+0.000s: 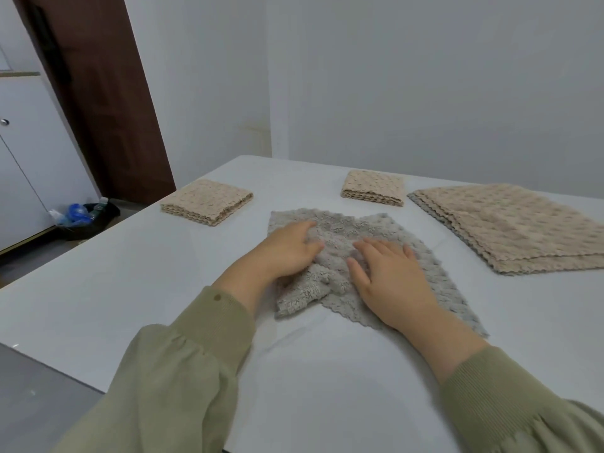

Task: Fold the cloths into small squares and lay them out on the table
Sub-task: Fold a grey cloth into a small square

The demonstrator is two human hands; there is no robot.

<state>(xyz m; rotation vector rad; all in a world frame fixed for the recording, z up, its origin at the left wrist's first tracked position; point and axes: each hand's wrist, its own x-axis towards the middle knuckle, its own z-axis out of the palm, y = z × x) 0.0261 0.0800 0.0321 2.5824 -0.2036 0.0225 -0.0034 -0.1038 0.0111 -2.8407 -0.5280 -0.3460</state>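
"Grey cloth (346,230), partly folded, at the middle of the white table (130,289). What are the hands doing?" the editor asks.

"Both lie on it," says the photographer. "The left hand (287,253) presses the cloth's left half, fingers lightly bent and spread, closed around nothing. A doubled-over flap bunches just under its palm. The right hand (389,276) is flat on the right half, fingers straight and released."

"And the beige ones?"

"One beige folded square (206,201) sits near the table's left edge. A second folded square (372,188) lies towards the far edge, beyond the grey cloth. A stack of unfolded beige cloths (510,223) lies fanned along the right edge, apart from the grey one."

"Anything else in shot?"

"Olive-green sleeves (183,371) down to both wrists. Beyond the table's far left corner are a dark brown door (98,93), a white cabinet (26,142), and a black bin (88,220) on the floor holding plastic bottles."
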